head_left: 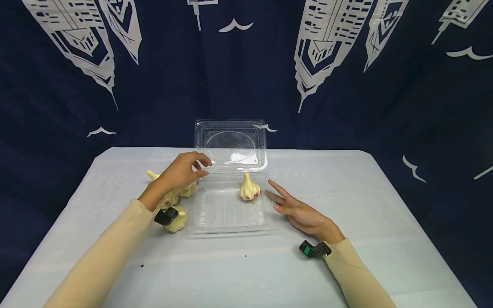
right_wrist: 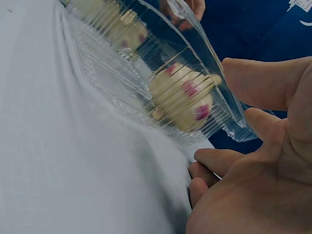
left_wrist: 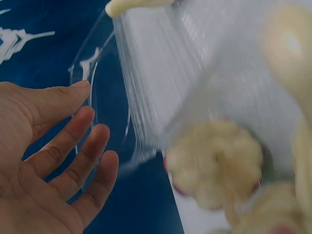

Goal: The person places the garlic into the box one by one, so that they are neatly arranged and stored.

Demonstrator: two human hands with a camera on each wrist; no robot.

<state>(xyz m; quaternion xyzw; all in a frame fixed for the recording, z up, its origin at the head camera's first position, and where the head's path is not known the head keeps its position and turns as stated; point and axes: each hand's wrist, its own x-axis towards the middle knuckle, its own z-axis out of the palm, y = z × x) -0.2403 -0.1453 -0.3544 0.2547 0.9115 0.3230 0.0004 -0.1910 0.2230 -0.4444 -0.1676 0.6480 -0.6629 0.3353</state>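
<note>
A clear plastic clamshell container [head_left: 215, 214] lies on the table with its lid [head_left: 231, 143] raised at the back. One garlic bulb [head_left: 250, 189] with purple patches sits inside the base, toward the right. My left hand [head_left: 185, 170] is over the container's back left corner, its fingers loosely bent and nothing between them. Under and beside that wrist is a group of several garlic bulbs [head_left: 178, 221], partly covered by the arm. Beside the container's right wall, my right hand [head_left: 304, 214] has its fingers spread and holds nothing; whether the fingertips touch the plastic I cannot tell.
A white cloth covers the table [head_left: 346, 192]. Behind it hangs a dark blue curtain [head_left: 239, 77] with white building prints. Small dark specks [head_left: 142, 265] lie near the front. Each wrist wears a black device [head_left: 316, 249].
</note>
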